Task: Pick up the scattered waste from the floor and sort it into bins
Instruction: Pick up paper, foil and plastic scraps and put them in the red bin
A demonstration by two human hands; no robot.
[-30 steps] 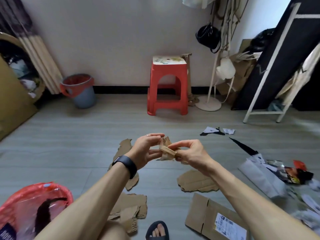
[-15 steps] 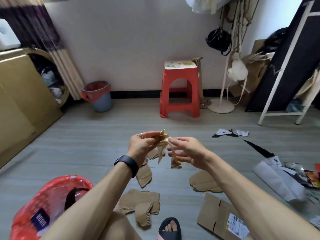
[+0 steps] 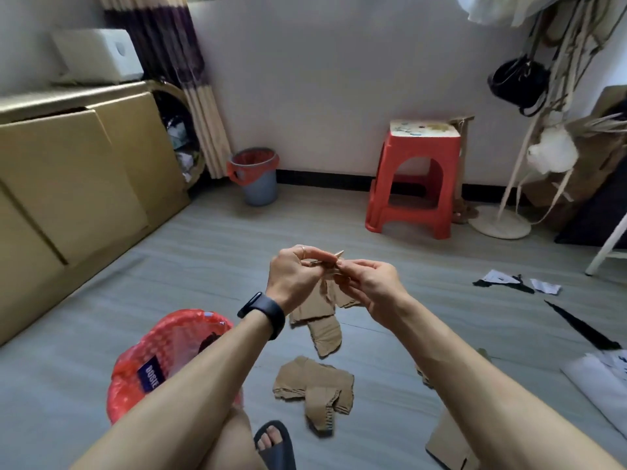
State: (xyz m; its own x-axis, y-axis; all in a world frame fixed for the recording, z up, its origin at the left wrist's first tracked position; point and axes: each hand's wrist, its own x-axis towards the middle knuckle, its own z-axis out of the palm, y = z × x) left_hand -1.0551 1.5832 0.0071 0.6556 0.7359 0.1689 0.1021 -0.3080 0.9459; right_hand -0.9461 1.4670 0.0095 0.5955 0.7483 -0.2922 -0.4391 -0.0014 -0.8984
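Left hand (image 3: 292,276): pinches the cardboard scrap (image 3: 338,255).
Right hand (image 3: 371,283): pinches its other side.
Red bag (image 3: 176,330): close by; I reckon I'm folding the scrap for it.

Soft, even, fairly bright light falls throughout. The small brown cardboard scrap (image 3: 337,255) in the grip is slightly blurred. Beyond it the red plastic stool (image 3: 417,184) casts a faint shadow. Frame edges bow with wide-angle distortion.

Black wristband (image 3: 263,312), ring (image 3: 303,251), seemingly dark slide sandal (image 3: 279,453).
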